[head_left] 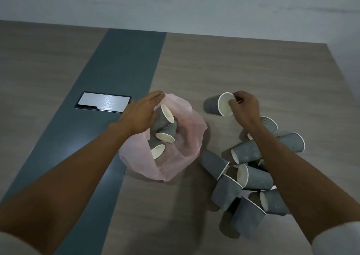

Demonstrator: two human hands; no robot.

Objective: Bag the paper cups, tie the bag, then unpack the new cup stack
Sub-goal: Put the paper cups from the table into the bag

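A pink plastic bag (187,137) lies open on the table with three grey paper cups (165,132) inside it. My left hand (142,114) rests over the bag's far left rim, fingers around the topmost cup in the bag. My right hand (245,106) pinches the white rim of a grey cup (216,104) lying on its side, right of the bag. Several more grey cups (251,180) lie in a loose pile on the table under my right forearm.
The wooden table (233,63) has a dark grey strip (116,69) running down its left half, with a silver cable-port cover (103,101) set in it. A pale wall stands behind the far edge. The table's right edge runs diagonally at upper right.
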